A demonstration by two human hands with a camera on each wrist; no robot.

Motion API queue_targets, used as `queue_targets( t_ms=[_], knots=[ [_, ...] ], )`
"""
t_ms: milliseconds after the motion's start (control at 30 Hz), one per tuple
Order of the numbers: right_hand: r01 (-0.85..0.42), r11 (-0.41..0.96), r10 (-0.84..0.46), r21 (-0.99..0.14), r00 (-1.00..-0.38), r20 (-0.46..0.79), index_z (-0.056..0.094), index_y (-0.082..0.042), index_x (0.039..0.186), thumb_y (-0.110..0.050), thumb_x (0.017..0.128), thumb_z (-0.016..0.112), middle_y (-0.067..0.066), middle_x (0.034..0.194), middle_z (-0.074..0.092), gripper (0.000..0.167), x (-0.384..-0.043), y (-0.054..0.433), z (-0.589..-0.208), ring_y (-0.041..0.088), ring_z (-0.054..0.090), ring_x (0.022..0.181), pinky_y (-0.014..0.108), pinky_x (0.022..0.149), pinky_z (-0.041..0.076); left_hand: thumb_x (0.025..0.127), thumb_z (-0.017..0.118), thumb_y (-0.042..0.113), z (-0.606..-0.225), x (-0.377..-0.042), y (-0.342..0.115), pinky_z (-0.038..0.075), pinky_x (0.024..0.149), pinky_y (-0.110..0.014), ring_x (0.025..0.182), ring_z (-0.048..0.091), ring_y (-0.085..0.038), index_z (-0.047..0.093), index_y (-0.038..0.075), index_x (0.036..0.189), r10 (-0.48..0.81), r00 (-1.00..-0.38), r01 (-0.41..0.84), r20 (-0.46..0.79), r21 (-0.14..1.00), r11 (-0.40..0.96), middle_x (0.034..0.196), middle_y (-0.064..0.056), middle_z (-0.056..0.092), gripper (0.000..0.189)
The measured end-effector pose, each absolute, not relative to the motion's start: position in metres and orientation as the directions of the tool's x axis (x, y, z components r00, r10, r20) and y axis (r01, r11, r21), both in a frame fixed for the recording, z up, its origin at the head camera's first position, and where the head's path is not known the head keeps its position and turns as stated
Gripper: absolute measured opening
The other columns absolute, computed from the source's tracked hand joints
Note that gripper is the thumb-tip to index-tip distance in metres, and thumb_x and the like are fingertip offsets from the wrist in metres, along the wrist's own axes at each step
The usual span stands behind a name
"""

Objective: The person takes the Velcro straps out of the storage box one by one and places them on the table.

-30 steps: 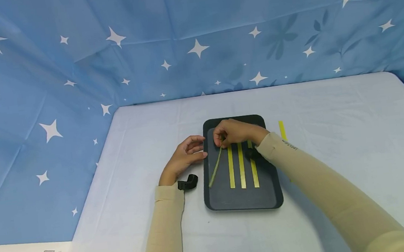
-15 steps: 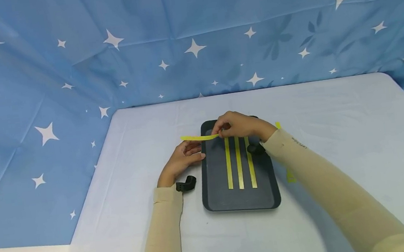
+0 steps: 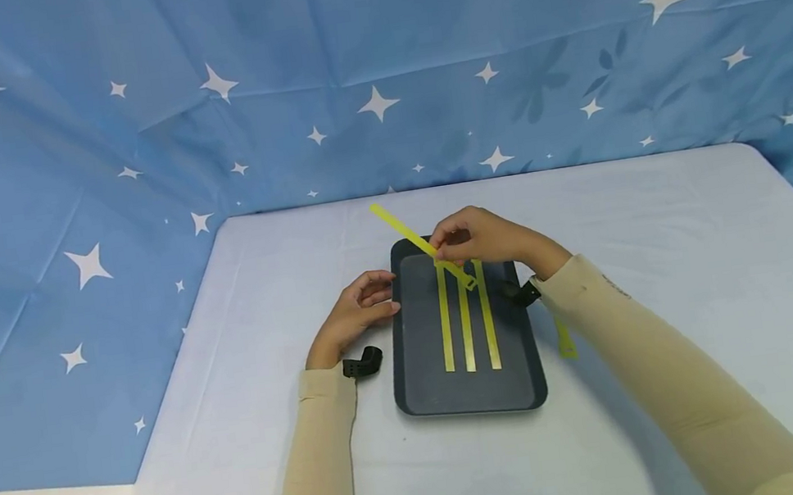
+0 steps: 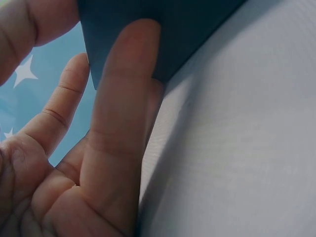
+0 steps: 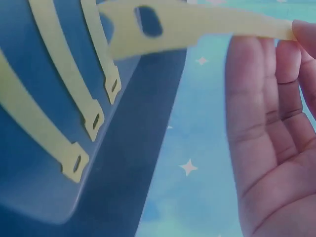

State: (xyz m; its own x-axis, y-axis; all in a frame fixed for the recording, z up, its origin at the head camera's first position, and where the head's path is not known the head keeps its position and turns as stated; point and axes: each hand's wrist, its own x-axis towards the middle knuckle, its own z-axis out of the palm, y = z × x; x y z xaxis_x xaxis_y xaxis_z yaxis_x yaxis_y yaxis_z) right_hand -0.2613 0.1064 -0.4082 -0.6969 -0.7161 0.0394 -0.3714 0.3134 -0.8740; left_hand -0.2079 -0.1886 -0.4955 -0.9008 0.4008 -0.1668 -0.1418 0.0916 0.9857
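One dark tray (image 3: 474,393), white table (image 3: 664,248), starry backdrop (image 3: 406,23)

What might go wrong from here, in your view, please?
The yellow strip pinched by the right hand has its slotted end over the tray, so it might knock the three strips lying there askew. The left hand touches the tray's edge and could nudge it. The right sleeve partly hides another strip on the table and may brush it.
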Motion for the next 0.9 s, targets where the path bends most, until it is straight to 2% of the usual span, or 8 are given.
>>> queue_targets(
  t_ms=[67,133,267,533,800,900],
  knots=[
    [-0.348,0.305,-0.707,-0.887,-0.707,0.034,0.071,0.011,0.110,0.003,0.105,0.065,0.012,0.091,0.070,0.011,-0.260,0.110,-0.407,0.038,0.066,0.077,0.050,0.076,0.061,0.098,0.071,-0.002,-0.494,-0.208,-0.189,0.059,0.094,-0.032,0.136,0.059,-0.034,0.050,-0.003,0.152,0.399,-0.901,-0.146,-0.173,0.985,0.096,0.156,-0.025,0.052,0.059],
    [-0.336,0.295,-0.698,-0.894,-0.715,0.039,0.070,0.011,0.111,0.004,0.105,0.064,0.013,0.094,0.070,0.010,-0.259,0.114,-0.406,0.034,0.069,0.080,0.053,0.078,0.063,0.098,0.071,-0.001,-0.492,-0.208,-0.190,0.059,0.094,-0.031,0.136,0.058,-0.034,0.050,-0.003,0.152,0.397,-0.900,-0.152,-0.179,0.983,0.099,0.157,-0.025,0.051,0.059],
    [-0.314,0.288,-0.681,-0.905,-0.731,0.037,0.067,0.009,0.113,0.005,0.105,0.063,0.015,0.096,0.069,0.009,-0.257,0.123,-0.404,0.030,0.069,0.081,0.051,0.079,0.063,0.098,0.072,0.000,-0.488,-0.209,-0.190,0.059,0.093,-0.031,0.138,0.057,-0.035,0.051,-0.001,0.152,0.395,-0.898,-0.166,-0.195,0.980,0.107,0.158,-0.024,0.051,0.058],
    [-0.241,0.297,-0.611,-0.924,-0.792,0.010,0.054,0.011,0.137,0.008,0.105,0.061,0.020,0.110,0.065,0.033,-0.252,0.142,-0.399,0.019,0.072,0.087,0.051,0.080,0.064,0.098,0.072,0.001,-0.487,-0.211,-0.188,0.059,0.094,-0.031,0.139,0.057,-0.035,0.051,-0.002,0.152,0.402,-0.895,-0.163,-0.195,0.980,0.111,0.158,-0.024,0.051,0.059],
    [-0.223,0.308,-0.565,-0.925,-0.825,0.011,0.049,0.009,0.142,0.006,0.107,0.060,0.023,0.112,0.065,0.037,-0.245,0.160,-0.402,0.020,0.071,0.092,0.039,0.079,0.065,0.098,0.071,-0.001,-0.488,-0.209,-0.188,0.059,0.094,-0.032,0.138,0.058,-0.034,0.051,-0.002,0.152,0.399,-0.899,-0.146,-0.180,0.983,0.115,0.158,-0.024,0.051,0.058],
    [-0.206,0.305,-0.544,-0.930,-0.839,0.007,0.048,0.009,0.143,0.004,0.108,0.059,0.023,0.113,0.064,0.037,-0.242,0.166,-0.403,0.019,0.071,0.091,0.038,0.080,0.065,0.099,0.071,-0.001,-0.488,-0.208,-0.188,0.059,0.094,-0.031,0.138,0.058,-0.034,0.050,-0.002,0.152,0.397,-0.900,-0.148,-0.181,0.983,0.114,0.157,-0.024,0.052,0.058]
  ],
)
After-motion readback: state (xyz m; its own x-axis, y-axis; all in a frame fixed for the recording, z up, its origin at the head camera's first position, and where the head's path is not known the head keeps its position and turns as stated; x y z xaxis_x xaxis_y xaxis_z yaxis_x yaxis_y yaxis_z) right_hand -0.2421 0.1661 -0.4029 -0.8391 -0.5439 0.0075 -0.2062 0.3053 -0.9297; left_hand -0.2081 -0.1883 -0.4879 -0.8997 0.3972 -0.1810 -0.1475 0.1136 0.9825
